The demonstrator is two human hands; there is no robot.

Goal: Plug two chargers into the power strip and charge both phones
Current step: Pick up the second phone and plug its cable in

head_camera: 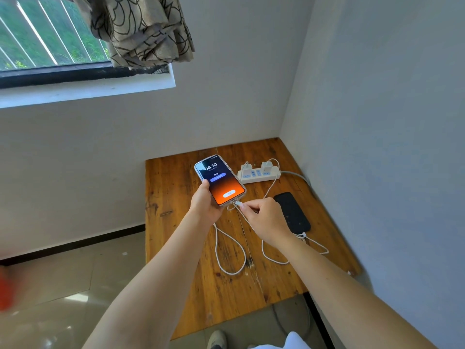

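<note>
2 chargers [266, 165] sat in the power strip [259, 174] at the bench's far right corner. Your left hand [205, 204] gripped the lit phone [219, 179]; your right hand [265, 219] pinched the cable plug [238, 204] at its port. A skewed push could have jammed it.

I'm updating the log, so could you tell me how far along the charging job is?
Done: both chargers sit in the power strip, and the dark phone lies on the table with a cable at its end. In hand: left hand holds the lit phone; right hand holds the plug at its port. Left: seat it fully.
</note>
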